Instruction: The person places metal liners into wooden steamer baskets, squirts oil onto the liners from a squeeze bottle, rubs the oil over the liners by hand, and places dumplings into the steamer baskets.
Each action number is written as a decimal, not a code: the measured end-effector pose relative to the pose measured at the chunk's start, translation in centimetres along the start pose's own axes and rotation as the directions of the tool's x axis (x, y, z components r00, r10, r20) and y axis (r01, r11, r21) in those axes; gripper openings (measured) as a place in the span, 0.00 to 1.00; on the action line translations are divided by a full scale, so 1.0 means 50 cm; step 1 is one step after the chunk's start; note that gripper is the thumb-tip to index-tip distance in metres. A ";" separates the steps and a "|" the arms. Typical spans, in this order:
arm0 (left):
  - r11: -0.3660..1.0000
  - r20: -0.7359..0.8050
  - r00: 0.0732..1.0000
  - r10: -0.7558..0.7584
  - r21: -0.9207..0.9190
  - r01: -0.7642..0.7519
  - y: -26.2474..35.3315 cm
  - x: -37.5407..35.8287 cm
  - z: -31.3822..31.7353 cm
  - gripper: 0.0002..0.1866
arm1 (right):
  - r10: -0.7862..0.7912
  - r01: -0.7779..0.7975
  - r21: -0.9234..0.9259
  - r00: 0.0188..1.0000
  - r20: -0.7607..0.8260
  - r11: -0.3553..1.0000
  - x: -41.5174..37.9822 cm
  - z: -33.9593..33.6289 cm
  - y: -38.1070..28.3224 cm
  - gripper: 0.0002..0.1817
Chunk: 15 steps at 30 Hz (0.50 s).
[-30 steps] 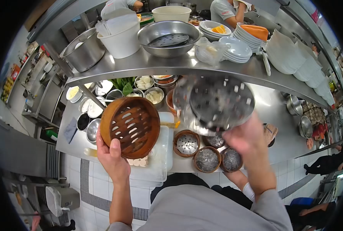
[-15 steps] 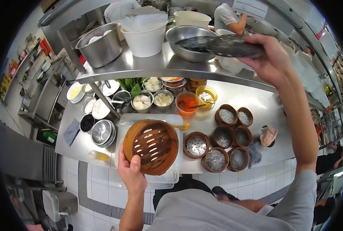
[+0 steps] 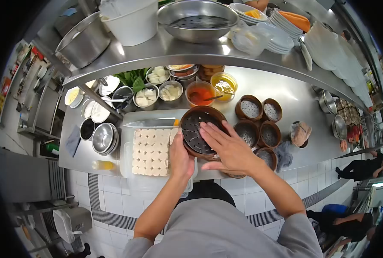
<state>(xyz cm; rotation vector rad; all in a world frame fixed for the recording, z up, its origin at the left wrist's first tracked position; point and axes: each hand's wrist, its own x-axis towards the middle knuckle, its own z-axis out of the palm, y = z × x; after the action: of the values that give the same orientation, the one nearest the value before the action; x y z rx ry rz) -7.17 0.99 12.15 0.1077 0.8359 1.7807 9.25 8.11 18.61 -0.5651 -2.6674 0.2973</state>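
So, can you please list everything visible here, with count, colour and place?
large steamer basket: one, brown, counter centre
perforated liner: one, dark, inside it
small steamer baskets: about six, brown, to its right
white squares: many, in tray on the left
sauce tubs: two, orange and yellow, behind
metal mixing bowl: one, silver, upper shelf
white plates: stacks, shelf right
left hand: grips basket rim
right hand: flat over liner

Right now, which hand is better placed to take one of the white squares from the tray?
Left, probably: the left hand grips the steamer basket right beside the white squares; the right hand lies flat over the basket, farther away.
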 end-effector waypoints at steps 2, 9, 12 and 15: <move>0.999 -0.024 1.000 -0.019 0.027 0.020 -0.017 0.008 -0.002 0.20 | 0.038 -0.026 -0.070 0.982 0.184 0.997 -0.028 -0.008 0.032 0.42; 0.997 -0.083 0.995 -0.050 0.057 0.054 -0.078 0.018 0.029 0.21 | -0.011 0.005 0.065 0.996 0.088 0.998 -0.052 0.026 0.072 0.46; 0.973 -0.024 0.998 0.050 0.225 -0.044 -0.097 0.040 0.046 0.24 | 0.008 -0.004 -0.015 0.975 0.222 1.000 -0.088 0.023 0.133 0.48; 0.987 0.014 0.998 -0.060 0.150 0.057 -0.134 0.090 0.047 0.23 | 0.028 -0.026 -0.154 1.000 0.007 0.988 -0.061 0.036 0.167 0.47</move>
<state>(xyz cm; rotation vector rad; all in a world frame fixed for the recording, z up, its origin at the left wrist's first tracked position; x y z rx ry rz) -2.47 6.95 8.55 0.1955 0.9498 1.6584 13.90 14.08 13.63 -0.6484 -2.7093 0.1019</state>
